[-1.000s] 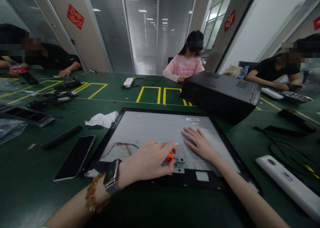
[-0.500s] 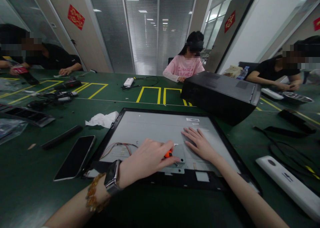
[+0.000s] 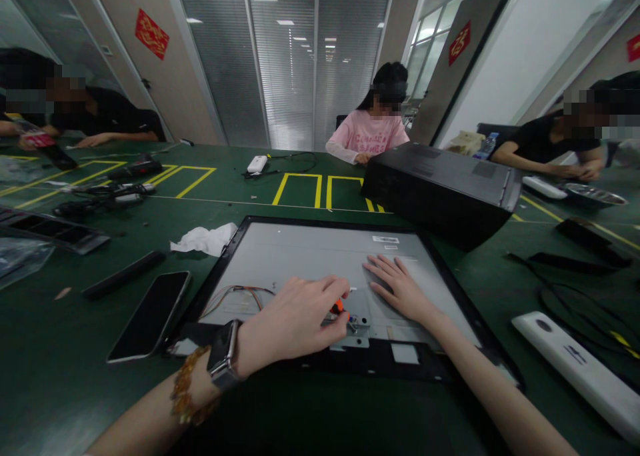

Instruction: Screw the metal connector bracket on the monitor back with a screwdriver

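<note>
Pinches an orange tool (image 3: 339, 307) in the left hand (image 3: 295, 316) over the bracket (image 3: 361, 304) toward six o'clock on the panel (image 3: 310, 251) — likely for fine control — and spreads the right hand (image 3: 400, 288) at three o'clock, probably for steadiness.

Look at the left wrist (image 3: 245, 353): a smartwatch (image 3: 223, 351), dark screen, rounded-rectangular case glinting silver, dark grey strap! Just behind it, further up the left forearm (image 3: 145, 409), comes a chunky bracelet (image 3: 191, 387) of amber-brown beads, lumpy and uneven. Across to the right forearm (image 3: 480, 369), completely bare!
</note>
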Action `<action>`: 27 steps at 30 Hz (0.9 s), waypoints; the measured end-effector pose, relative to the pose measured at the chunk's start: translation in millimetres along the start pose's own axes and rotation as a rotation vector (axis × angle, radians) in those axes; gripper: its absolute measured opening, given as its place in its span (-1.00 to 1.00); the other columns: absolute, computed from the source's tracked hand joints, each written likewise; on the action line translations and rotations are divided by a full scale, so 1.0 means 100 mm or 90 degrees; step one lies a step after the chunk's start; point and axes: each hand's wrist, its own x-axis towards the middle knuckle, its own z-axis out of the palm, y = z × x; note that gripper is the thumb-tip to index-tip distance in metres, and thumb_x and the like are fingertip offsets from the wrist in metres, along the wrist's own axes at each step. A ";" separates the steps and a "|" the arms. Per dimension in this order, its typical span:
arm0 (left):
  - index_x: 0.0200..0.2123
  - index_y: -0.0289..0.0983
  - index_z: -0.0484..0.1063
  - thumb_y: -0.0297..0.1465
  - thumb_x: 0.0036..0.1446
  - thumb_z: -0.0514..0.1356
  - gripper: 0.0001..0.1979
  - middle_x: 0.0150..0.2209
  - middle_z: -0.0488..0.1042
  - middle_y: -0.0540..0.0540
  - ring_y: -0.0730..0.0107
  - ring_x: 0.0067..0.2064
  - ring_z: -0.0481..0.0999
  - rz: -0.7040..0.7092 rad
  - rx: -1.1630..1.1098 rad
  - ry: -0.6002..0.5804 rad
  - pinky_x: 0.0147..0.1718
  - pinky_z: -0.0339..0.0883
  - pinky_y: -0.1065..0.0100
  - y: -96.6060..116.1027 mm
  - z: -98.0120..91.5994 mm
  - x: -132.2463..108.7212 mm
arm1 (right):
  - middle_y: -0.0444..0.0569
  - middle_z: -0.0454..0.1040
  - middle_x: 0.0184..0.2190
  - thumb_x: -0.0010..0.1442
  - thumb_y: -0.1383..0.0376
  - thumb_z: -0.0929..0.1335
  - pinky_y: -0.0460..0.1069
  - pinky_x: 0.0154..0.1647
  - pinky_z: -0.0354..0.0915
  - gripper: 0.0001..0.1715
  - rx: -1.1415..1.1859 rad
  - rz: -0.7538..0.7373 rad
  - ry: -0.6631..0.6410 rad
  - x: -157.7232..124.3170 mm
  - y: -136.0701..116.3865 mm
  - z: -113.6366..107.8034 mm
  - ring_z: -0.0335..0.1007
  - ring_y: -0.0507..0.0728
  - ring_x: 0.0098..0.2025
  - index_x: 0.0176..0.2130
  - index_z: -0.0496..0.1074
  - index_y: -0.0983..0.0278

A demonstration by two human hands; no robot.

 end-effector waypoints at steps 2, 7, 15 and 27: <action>-0.17 -0.26 0.33 -0.19 0.36 0.08 -0.76 -0.36 0.52 -0.03 0.30 -0.40 0.50 -0.002 0.028 -0.006 -0.48 0.12 0.33 -0.02 0.02 0.01 | 0.02 0.15 0.35 0.40 0.09 0.16 0.36 0.34 -0.10 -0.44 -0.004 -0.001 0.000 0.00 0.00 0.00 -0.05 0.28 0.39 0.30 0.20 0.15; -0.22 -0.25 0.34 -0.26 0.38 0.07 -0.81 -0.43 0.49 0.01 0.34 -0.46 0.45 -0.002 0.048 -0.010 -0.53 0.05 0.34 -0.05 0.05 0.02 | 0.02 0.16 0.35 0.40 0.10 0.16 0.35 0.34 -0.10 -0.45 -0.006 -0.002 0.007 0.00 0.00 0.00 -0.03 0.27 0.39 0.31 0.20 0.14; -0.24 -0.27 0.35 -0.43 0.23 0.12 -0.95 -0.23 0.45 -0.04 0.39 -0.37 0.44 0.034 0.005 -0.011 -0.47 0.16 0.35 0.00 -0.03 0.01 | 0.02 0.15 0.35 0.40 0.09 0.17 0.36 0.34 -0.11 -0.45 -0.002 -0.001 0.004 0.00 0.00 0.00 -0.04 0.28 0.39 0.30 0.20 0.15; -0.21 -0.26 0.35 -0.30 0.39 0.06 -0.82 -0.30 0.48 -0.02 0.38 -0.42 0.45 0.041 0.059 -0.001 -0.52 0.13 0.35 -0.05 0.06 0.02 | 0.02 0.16 0.35 0.40 0.10 0.17 0.36 0.33 -0.09 -0.45 0.005 -0.006 0.019 -0.01 0.02 0.03 -0.04 0.28 0.39 0.31 0.20 0.12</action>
